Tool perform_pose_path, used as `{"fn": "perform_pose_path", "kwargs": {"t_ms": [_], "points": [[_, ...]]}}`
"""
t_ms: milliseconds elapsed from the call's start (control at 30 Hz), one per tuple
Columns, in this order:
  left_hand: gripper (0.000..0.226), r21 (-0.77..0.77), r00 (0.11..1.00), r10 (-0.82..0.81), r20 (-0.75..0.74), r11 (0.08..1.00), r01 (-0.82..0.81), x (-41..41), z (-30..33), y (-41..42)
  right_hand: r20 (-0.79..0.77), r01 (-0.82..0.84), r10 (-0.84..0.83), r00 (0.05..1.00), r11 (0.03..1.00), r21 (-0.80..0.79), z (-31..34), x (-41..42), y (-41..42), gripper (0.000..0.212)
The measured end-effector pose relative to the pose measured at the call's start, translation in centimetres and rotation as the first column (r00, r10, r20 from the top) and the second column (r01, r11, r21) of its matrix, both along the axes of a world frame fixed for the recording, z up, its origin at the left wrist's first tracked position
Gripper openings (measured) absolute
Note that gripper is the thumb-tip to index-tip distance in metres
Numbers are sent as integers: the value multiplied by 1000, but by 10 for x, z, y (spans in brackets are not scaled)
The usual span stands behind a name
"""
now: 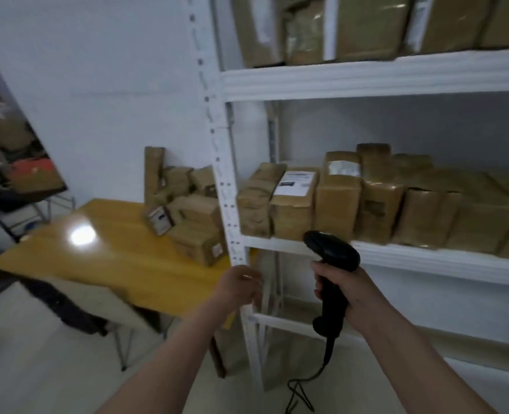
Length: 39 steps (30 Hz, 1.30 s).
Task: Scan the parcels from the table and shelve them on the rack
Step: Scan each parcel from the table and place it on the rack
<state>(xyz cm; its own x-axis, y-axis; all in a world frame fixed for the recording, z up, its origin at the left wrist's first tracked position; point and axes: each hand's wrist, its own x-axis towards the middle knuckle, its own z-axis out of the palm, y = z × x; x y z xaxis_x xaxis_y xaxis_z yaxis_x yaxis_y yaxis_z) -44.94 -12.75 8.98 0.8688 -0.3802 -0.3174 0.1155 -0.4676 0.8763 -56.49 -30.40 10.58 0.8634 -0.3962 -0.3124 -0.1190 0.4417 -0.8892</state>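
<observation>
My right hand (pixel 350 289) grips the handle of a black barcode scanner (pixel 332 258), whose head points up toward the rack's middle shelf (pixel 426 258). My left hand (pixel 241 286) hangs in front of the rack's left post, fingers loosely curled, holding nothing. A heap of brown parcels (pixel 187 213) lies on the far right corner of the yellow table (pixel 98 258). Several brown parcels (pixel 366 198) stand in a row on the middle shelf, one with a white label (pixel 296 182). More parcels (pixel 366 25) fill the shelf above.
The white rack post (pixel 226 180) stands between the table and the shelves. The scanner's black cable (pixel 301 386) trails down to the floor. A second rack with stored goods (pixel 14 162) is at the far left. Pale floor lies below the table.
</observation>
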Motion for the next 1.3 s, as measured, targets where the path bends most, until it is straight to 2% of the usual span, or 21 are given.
{"fn": "perform_pose_path", "kwargs": {"t_ms": [233,467,867,1100,1300], "points": [[17,31,993,115,-17,993,-115,41,1,153,-4,-59,59,998,997,-55,-10,65,133,14],[18,-25,972,230,-47,973,-231,65,4,241,-54,-132,129,990,989,-66,-7,112,223,14],[20,-29,934,351,-72,935,-354,144,-10,333,-82,-241,232,969,964,-112,-27,231,310,14],[24,-1,929,364,-69,931,-365,269,-8,346,-90,-267,262,961,962,-56,-29,347,334,16],[30,42,947,314,-63,949,-312,378,-7,339,-111,-243,238,965,969,-35,-28,448,336,14]]}}
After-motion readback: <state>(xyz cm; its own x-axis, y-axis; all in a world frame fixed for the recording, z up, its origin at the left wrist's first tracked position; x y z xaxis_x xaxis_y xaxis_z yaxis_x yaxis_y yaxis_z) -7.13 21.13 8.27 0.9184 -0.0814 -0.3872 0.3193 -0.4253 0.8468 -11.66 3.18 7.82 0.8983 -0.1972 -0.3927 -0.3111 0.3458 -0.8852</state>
